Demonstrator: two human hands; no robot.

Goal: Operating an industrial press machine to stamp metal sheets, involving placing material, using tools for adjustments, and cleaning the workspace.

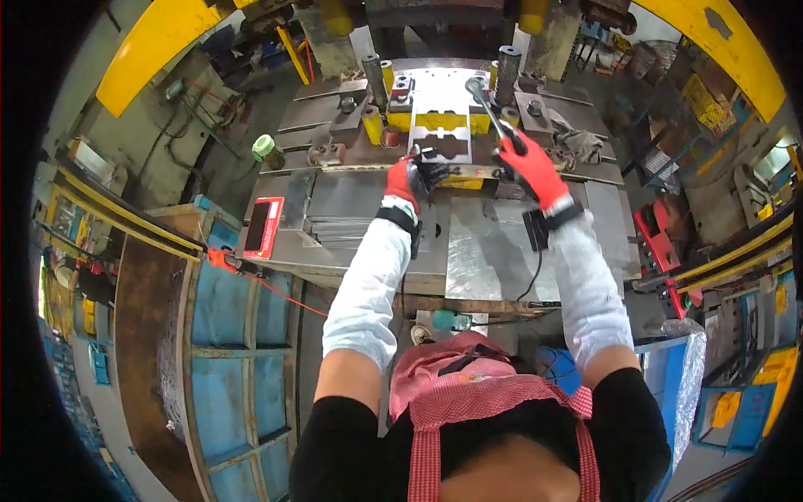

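Note:
My right hand, in a red glove with dark fingers, is closed around the handle of a long tool with a wide grey head; its exact kind is unclear. The tool's head hangs over the right edge of a press die, beside a brightly lit metal plate. At the die's near left corner, my left hand, gloved in red and black, has its fingers apart, close to a metal piece with shaped cutouts. Whether those fingertips touch it is hard to see.
Flat sheets are stacked on the table at left, by a red-framed board. A green-capped bottle stands farther left. Upright guide posts flank the die. A grey rag lies right. A blue rack stands at lower left.

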